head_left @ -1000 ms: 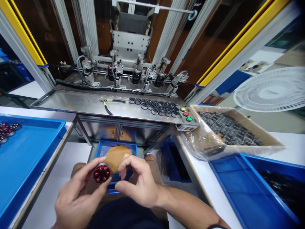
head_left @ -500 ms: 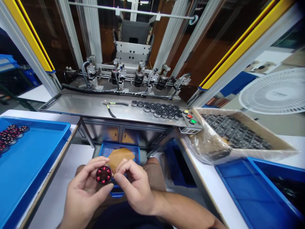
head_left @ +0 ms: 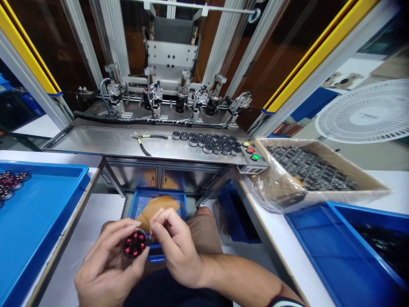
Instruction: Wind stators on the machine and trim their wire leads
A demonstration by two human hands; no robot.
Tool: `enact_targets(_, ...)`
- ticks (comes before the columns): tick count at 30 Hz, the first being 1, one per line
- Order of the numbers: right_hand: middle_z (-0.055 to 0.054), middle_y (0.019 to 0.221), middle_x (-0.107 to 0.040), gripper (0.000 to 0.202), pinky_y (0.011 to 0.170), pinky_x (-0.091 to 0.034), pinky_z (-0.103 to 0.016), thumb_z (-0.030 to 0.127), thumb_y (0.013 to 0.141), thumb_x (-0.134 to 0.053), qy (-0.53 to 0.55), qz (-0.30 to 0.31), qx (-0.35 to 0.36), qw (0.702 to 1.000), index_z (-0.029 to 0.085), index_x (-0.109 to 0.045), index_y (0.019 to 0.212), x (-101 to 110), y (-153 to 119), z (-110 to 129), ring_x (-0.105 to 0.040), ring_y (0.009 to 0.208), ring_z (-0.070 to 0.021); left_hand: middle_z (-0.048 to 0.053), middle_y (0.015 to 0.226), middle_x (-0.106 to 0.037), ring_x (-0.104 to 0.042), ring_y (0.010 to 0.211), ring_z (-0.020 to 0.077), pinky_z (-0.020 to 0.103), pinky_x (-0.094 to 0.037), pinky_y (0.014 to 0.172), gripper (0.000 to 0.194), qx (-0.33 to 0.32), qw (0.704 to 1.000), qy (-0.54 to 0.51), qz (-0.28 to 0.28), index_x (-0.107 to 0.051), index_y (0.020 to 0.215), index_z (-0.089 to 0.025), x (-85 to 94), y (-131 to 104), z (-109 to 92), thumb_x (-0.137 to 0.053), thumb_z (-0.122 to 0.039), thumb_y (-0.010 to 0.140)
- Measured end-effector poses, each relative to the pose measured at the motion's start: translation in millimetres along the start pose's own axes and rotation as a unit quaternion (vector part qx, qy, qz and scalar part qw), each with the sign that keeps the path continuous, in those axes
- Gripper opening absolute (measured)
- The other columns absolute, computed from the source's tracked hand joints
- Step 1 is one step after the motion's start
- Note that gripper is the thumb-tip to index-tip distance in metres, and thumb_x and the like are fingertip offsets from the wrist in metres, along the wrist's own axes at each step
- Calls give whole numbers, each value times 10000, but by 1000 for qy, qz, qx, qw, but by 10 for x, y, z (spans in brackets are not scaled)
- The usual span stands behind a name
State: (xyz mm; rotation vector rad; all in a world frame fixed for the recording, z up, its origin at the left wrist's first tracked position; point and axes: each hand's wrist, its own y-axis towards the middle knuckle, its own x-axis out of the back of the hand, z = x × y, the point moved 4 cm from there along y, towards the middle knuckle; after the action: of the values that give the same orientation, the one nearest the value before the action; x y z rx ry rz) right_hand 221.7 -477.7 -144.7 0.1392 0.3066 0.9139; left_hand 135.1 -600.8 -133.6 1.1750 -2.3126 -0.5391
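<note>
My left hand (head_left: 107, 260) holds a small round motor stator (head_left: 135, 243) between its fingers and thumb. The stator has a dark rim and red wire windings around its core, and its wound face is turned up toward me. Just right of it, my right hand (head_left: 175, 245) is closed in a pinch, thumb against fingers. Whatever lies in that pinch is too small to make out. Both hands are above my lap, over a blue bin (head_left: 182, 204) with a piece of brown paper (head_left: 161, 204) in it.
Pliers (head_left: 142, 140) and several black ring-shaped parts (head_left: 217, 143) lie on the metal ledge before a machine. A blue tray (head_left: 57, 204) with wound stators stands left. At right are a parts-filled carton (head_left: 351, 196), a blue bin (head_left: 306, 243), push buttons (head_left: 251, 150) and a fan (head_left: 367, 113).
The stator in my left hand has shifted slightly left and down. My right hand's pinch has risen a little relative to it. The whole view has also moved a little.
</note>
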Motion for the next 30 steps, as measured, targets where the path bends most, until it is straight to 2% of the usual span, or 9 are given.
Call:
enact_targets(3,-7,786,-537,236,694,-439,-270,389,963,-532,22,6,-16,1000,191,-503,837,4,-6,-45,-512,720,-125,55,1073,-691,-704,897,187,269,-612,758,399,13,1000,-24,-9,-683,1075,-219,15,-16,26,-752,-59,716)
enact_targets(7,-15,845,-572,272,747,-453,-282,356,821,-728,20,25,57,998,187,-562,953,11,47,72,-534,782,-141,49,1062,-683,-698,917,175,241,-604,758,370,-14,1000,-4,18,-684,1062,-218,17,30,-22,-737,-52,736)
enact_targets(9,-8,795,-569,204,732,-438,-281,317,822,-725,6,25,78,997,179,-583,873,-5,76,130,-528,753,-136,43,1056,-681,-696,894,158,226,-602,755,349,-27,999,7,22,-686,1058,-215,21,52,-45,-722,-55,751)
enact_targets(14,16,686,-526,235,636,-396,-243,329,884,-642,35,-23,-52,998,163,-572,732,-30,103,42,-464,647,-99,52,1054,-690,-705,902,154,202,-610,756,385,-55,998,-5,32,-674,1059,-176,37,47,-52,-733,-8,717)
enact_targets(17,19,698,-542,235,620,-403,-226,363,854,-684,88,-14,-86,992,162,-593,773,-42,73,-18,-474,645,-94,40,1070,-697,-702,962,145,180,-602,812,371,-12,999,-34,20,-668,1061,-191,65,40,1,-736,-35,732)
enact_targets(21,9,775,-603,239,685,-443,-232,304,743,-804,125,39,-66,989,167,-646,858,-57,37,-23,-540,708,-106,8,1070,-713,-713,971,122,156,-580,862,354,51,997,-52,2,-673,1054,-227,97,58,47,-736,-63,746)
enact_targets(23,2,756,-615,170,700,-451,-242,271,763,-785,101,49,-41,993,165,-657,795,-56,30,0,-557,714,-113,-3,1056,-721,-717,980,124,153,-575,872,343,54,997,-59,-4,-677,1042,-237,109,68,47,-738,-73,747)
enact_targets(27,-3,705,-629,140,682,-456,-242,209,829,-711,33,17,38,999,161,-648,714,-30,16,95,-565,680,-109,1,1084,-720,-716,1000,138,162,-578,871,371,51,997,-56,3,-679,1058,-241,117,60,54,-752,-76,734)
enact_targets(30,-4,707,-636,121,679,-461,-232,193,835,-706,5,3,59,998,158,-654,731,-16,2,143,-575,680,-105,9,1072,-719,-719,967,137,170,-582,865,368,29,999,-37,8,-682,1054,-232,113,64,25,-756,-80,728)
